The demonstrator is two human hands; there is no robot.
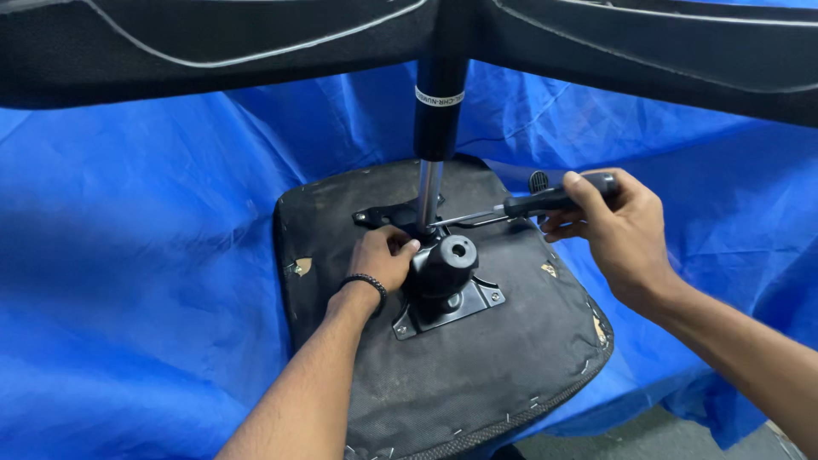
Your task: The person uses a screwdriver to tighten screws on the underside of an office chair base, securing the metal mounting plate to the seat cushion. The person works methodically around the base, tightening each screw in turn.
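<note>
Left hand (381,258) curled on mechanism (443,277), your 9 o'clock; right hand (615,223) fisted round screwdriver (520,204). Keep tip square, press steady.

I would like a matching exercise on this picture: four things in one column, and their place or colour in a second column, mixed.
Things:
1. screwdriver
2. beaded bracelet
3. tarpaulin
4. metal mounting plate

Place or colour:
A. blue, spread under the work
B. on the left wrist
C. gripped in the right hand
D. black, fixed on the underside of the seat cushion

Pairs: 1-C, 2-B, 3-A, 4-D
</note>
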